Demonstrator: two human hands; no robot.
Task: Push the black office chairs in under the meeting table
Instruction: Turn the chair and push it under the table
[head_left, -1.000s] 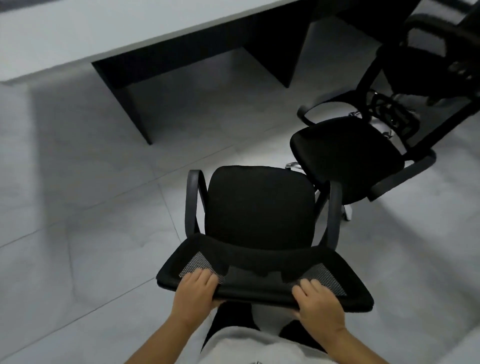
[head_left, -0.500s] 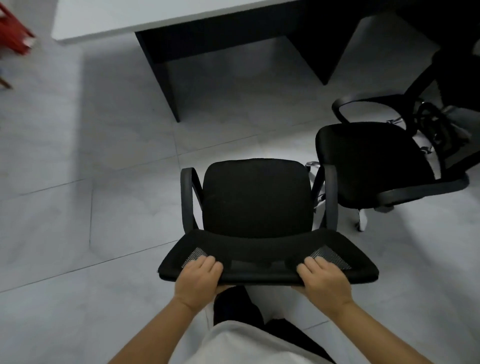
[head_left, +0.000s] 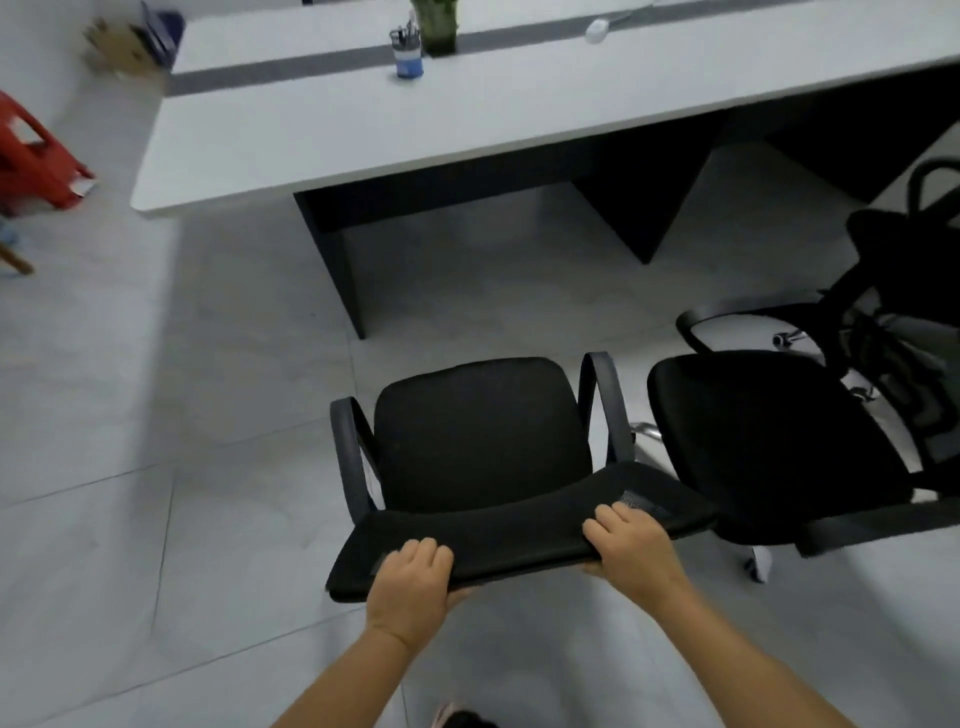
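Observation:
A black office chair (head_left: 480, 436) with armrests stands in front of me, its seat facing the white meeting table (head_left: 415, 119). My left hand (head_left: 413, 587) grips the left part of its mesh backrest top. My right hand (head_left: 631, 548) grips the right part of the same backrest. A stretch of floor separates the chair from the table's dark legs. A second black chair (head_left: 769, 441) stands close on the right, turned sideways. A third black chair (head_left: 914, 244) shows at the right edge.
A pen cup (head_left: 408, 54), a dark green pot (head_left: 439, 26) and a white object (head_left: 597, 28) stand on the table. A red plastic stool (head_left: 31, 156) and cardboard boxes (head_left: 122, 44) sit at the left. Grey tiled floor lies left of the chair.
The view has lifted, showing the tabletop. The chair has rolled forward toward the table and turned slightly, its right side now further ahead. Both hands keep their grip.

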